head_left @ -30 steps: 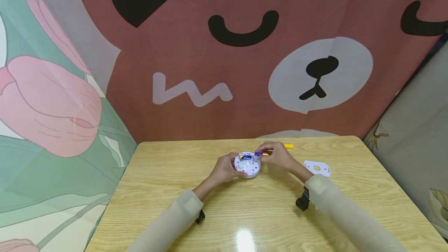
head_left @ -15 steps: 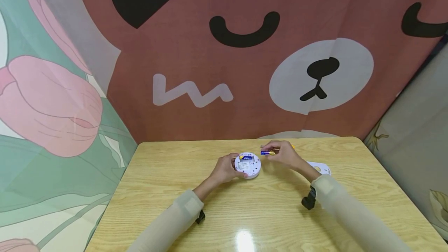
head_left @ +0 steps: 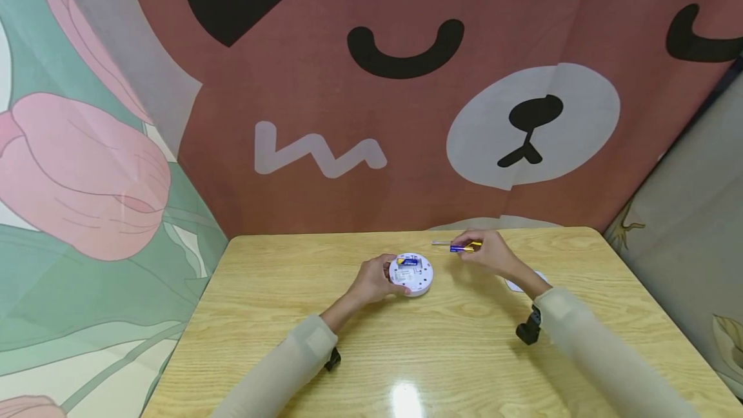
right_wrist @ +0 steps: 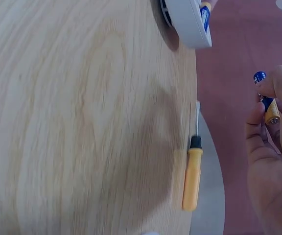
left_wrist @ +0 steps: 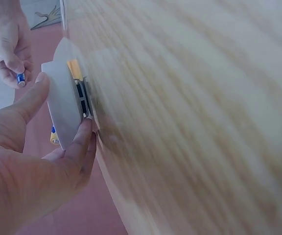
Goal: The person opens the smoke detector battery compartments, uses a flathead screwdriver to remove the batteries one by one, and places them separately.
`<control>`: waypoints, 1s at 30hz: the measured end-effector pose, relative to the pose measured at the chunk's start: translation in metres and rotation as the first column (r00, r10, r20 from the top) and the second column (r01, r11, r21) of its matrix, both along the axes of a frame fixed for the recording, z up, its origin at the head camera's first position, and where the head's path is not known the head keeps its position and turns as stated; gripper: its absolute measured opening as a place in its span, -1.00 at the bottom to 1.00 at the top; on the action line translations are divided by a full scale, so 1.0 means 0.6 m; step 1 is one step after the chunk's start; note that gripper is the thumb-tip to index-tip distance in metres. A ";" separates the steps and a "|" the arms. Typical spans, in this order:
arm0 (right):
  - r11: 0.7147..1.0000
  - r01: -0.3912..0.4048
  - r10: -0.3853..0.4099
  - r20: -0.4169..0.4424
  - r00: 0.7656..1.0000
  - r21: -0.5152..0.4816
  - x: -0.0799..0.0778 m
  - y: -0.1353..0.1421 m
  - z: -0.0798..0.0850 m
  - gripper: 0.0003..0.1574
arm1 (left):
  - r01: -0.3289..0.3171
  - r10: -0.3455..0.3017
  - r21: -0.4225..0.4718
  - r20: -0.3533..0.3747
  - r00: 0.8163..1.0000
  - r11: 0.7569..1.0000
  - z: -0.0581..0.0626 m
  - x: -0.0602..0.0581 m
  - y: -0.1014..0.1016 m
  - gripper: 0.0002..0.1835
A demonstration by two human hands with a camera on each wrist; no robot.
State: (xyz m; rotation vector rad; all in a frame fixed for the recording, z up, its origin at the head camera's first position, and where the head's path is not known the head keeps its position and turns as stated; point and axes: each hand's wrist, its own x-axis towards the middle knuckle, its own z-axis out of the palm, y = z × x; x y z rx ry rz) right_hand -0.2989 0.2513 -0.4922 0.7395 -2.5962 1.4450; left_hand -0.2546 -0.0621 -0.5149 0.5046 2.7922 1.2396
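My left hand (head_left: 370, 279) grips a white round smoke alarm (head_left: 413, 284) by its rim, thumb on the near side and fingers on the far side. Its back, with the battery compartment, faces up, and one blue-and-yellow battery (head_left: 408, 262) lies in that compartment. Black vent slots (left_wrist: 82, 98) show on the alarm's side in the left wrist view. To the right, my right hand (head_left: 490, 251) pinches another blue-and-yellow battery (right_wrist: 270, 108) between thumb and fingers; the thumb covers part of it. This hand is apart from the alarm, above the screwdriver (right_wrist: 192, 178).
The screwdriver, with a yellow handle and metal shaft, lies near the far edge of the wooden table (head_left: 360, 353). A white mounting plate (head_left: 513, 286) lies partly hidden under my right forearm. A printed cloth (head_left: 325, 95) hangs behind the table.
My right hand has drawn away from the alarm to the right with the battery, now over the screwdriver's handle. The left hand and alarm have stayed in place.
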 end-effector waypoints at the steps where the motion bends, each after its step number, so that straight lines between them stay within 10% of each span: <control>1: 1.000 0.003 -0.003 0.002 1.000 0.003 -0.001 0.005 0.000 -0.69 | 0.000 0.000 -0.001 0.002 1.000 1.000 0.000 0.000 0.000 -0.06; 30: 0.985 0.117 -0.124 0.045 0.991 0.126 -0.014 0.107 -0.018 -0.77 | 0.005 -0.005 0.014 0.037 0.999 1.000 -0.003 -0.005 0.000 -0.06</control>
